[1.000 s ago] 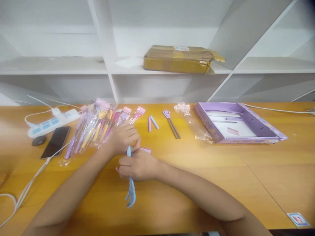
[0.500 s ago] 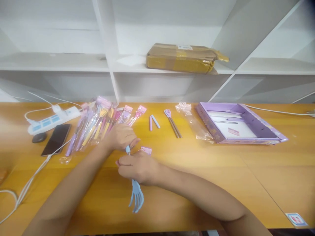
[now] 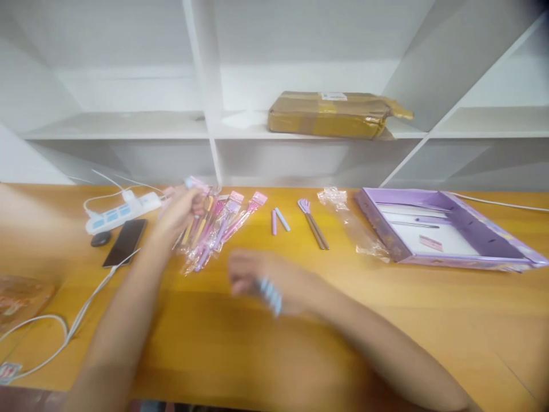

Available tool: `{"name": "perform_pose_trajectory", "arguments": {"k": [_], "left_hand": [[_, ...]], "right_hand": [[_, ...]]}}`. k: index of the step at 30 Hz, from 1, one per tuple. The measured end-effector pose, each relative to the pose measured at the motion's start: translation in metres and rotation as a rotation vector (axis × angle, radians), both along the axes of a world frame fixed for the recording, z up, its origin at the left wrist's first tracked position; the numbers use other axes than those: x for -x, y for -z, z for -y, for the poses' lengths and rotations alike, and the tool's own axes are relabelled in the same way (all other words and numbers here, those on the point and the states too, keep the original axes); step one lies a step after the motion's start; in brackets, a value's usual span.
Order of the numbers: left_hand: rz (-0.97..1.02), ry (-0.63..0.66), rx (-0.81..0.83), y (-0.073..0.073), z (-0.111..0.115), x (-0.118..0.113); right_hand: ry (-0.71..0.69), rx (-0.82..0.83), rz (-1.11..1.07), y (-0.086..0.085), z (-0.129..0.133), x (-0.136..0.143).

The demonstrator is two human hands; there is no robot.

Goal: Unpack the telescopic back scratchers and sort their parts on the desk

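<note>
My left hand [image 3: 185, 210] is closed over the pile of packaged utensils [image 3: 214, 226], with a light blue handle sleeve [image 3: 189, 182] poking out by its knuckles. Blurred by motion, my right hand [image 3: 257, 274] is closed round a light blue hand-shaped utensil [image 3: 270, 296]; its prongs point down and right, and its shaft is mostly hidden. A purple sleeve [image 3: 274, 222] and a blue sleeve [image 3: 282, 219] lie side by side beyond my right hand. Right of them are purple-headed utensils [image 3: 315, 224] with bare metallic shafts.
An open purple box [image 3: 429, 229] holds thin rods and a pink card. Beside it lies clear plastic wrapping [image 3: 349, 223]. At left are a power strip [image 3: 124, 213], a phone [image 3: 124, 243], a mouse [image 3: 101, 239] and white cables. A taped parcel [image 3: 330, 116] sits on the shelf.
My hands have come apart. The left one moved up and away to the packages with the blue sleeve; the right one keeps the blue utensil, now turned. The view has shifted left.
</note>
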State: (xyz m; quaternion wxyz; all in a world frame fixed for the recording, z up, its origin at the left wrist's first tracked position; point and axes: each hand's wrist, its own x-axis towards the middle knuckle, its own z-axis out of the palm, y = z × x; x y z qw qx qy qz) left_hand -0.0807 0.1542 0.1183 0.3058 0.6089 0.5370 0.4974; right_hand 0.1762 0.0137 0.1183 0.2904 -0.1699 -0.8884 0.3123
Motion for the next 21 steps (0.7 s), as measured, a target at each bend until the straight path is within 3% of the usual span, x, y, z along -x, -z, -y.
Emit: {"name": "perform_pose_trajectory", "arguments": {"k": [2, 5, 8, 11, 15, 18, 21], "left_hand": [[0.067, 0.228, 0.183, 0.007, 0.01, -0.02], [-0.154, 0.315, 0.261, 0.033, 0.022, -0.046], [-0.411, 0.338, 0.254, 0.063, 0.023, -0.061], [-0.445, 0.28, 0.189, 0.086, 0.019, -0.07], [-0.469, 0.294, 0.111, 0.102, 0.021, -0.078], [-0.511, 0.367, 0.06, 0.106, 0.024, -0.082], [-0.57, 0.406, 0.032, 0.108, 0.026, -0.084]], "right_hand": [[0.136, 0.235, -0.129, -0.016, -0.033, -0.032], [0.378, 0.375, -0.218, -0.033, -0.064, -0.085], [0.64, 0.369, -0.215, -0.036, -0.079, -0.132], [0.888, 0.314, -0.089, -0.027, -0.093, -0.168], [1.153, 0.21, 0.258, -0.007, -0.118, -0.196], [1.189, 0.191, 0.705, 0.011, -0.133, -0.199], [1.164, 0.233, 0.898, 0.031, -0.144, -0.193]]}}
